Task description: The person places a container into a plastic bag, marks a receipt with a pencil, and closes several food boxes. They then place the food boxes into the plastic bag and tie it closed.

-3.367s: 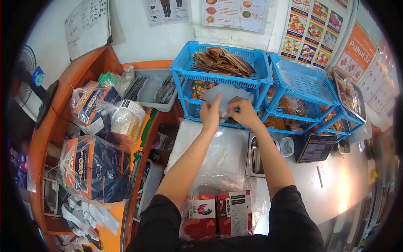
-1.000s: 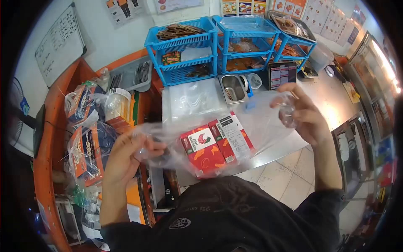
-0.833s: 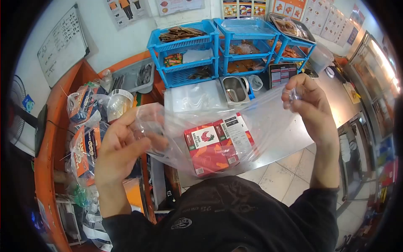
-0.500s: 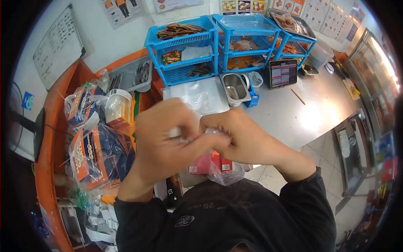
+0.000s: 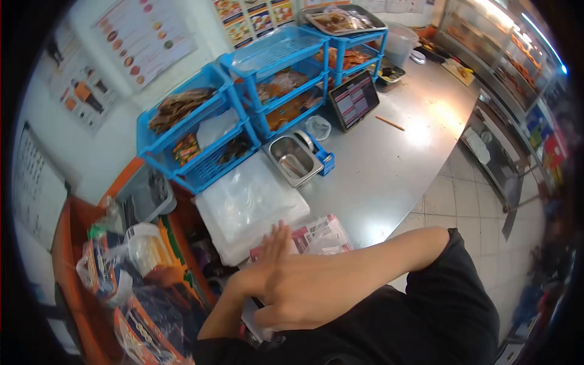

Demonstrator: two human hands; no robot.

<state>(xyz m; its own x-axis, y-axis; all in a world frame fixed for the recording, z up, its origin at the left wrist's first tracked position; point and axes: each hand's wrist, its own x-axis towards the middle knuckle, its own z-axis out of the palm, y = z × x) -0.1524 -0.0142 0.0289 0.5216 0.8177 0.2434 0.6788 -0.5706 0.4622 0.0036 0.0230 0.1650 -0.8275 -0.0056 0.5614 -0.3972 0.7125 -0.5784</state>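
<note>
My right hand [image 5: 307, 295] reaches across in front of my body, its back towards me and its thumb pointing left. Its other fingers are turned away and hidden, so I cannot tell what they hold. My left hand [image 5: 271, 258] overlaps it from behind, fingers stretched out and slightly blurred, with nothing visible in them. Just beyond the hands, a pink and white box [image 5: 322, 231] in clear plastic rests at the near edge of the counter. Left of the box lies a stack of clear plastic bags [image 5: 249, 194], close to my left fingertips.
Blue stacked racks [image 5: 201, 121] stand along the wall. A metal container [image 5: 294, 159], a tape dispenser [image 5: 326, 163], a tablet [image 5: 354, 101] and a pencil [image 5: 390, 123] are on the steel counter [image 5: 365, 182]. Bagged orange-and-blue packages [image 5: 146, 322] fill the left side.
My view has turned to the right. The pink box in plastic, previously below my raised hands near my body, now shows on the counter edge. My left fingers have gone from curled to stretched out.
</note>
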